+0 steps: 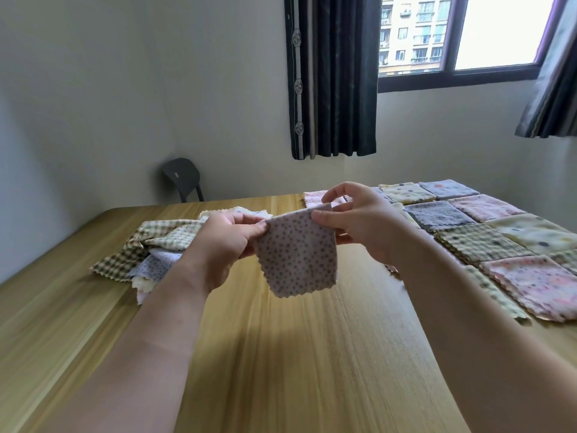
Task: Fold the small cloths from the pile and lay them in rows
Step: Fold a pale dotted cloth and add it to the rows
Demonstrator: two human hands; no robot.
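Two hands (pixel 299 226) pinch a soft, dotted, zigzag-edged square cloth (pixel 298 254).

pale walls (pixel 125 89), dark curtain (pixel 332 76), bright window (pixel 452 32), black chair (pixel 182 178), wooden table (pixel 296 354).

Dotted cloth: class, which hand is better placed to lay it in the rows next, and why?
Probably the right hand: it pinches an upper corner of the dotted cloth on the side where the folded rows lie. The left hand grips the other corner, beside the unfolded pile.
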